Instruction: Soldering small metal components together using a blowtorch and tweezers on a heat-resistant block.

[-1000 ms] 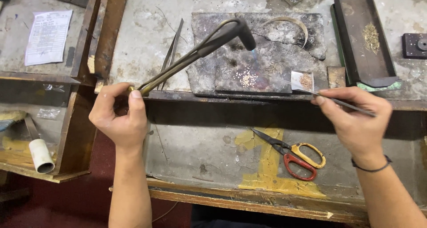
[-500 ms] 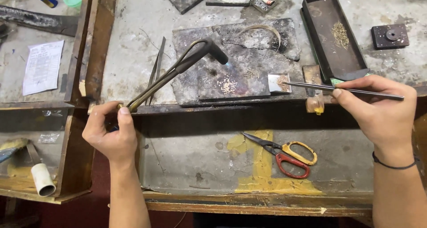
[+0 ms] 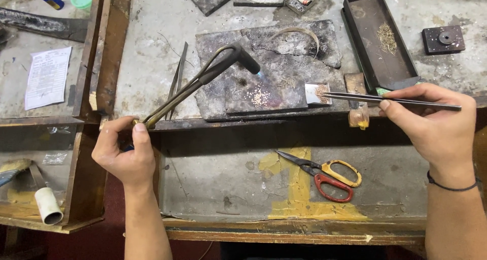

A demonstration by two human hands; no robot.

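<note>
The worktop (image 3: 152, 62) runs out of frame on all sides, and the far slabs are cut off at the top edge. On it lies the dark slab (image 3: 264, 82), with small grains that are hard to make out. The torch (image 3: 203, 80) lies with its long axis from near left to far right; the nozzle points right and down at the slab, with a small blue flame. The left hand (image 3: 124, 156) is closed around its near end, thumb up, and hides the grip. The right hand (image 3: 431, 125) pinches the tweezers (image 3: 390, 100) between thumb and fingers. They lie almost level, tips pointing left over a small tray (image 3: 318, 93). Scissors (image 3: 324, 174) lie in the lower tray, between the arms.
</note>
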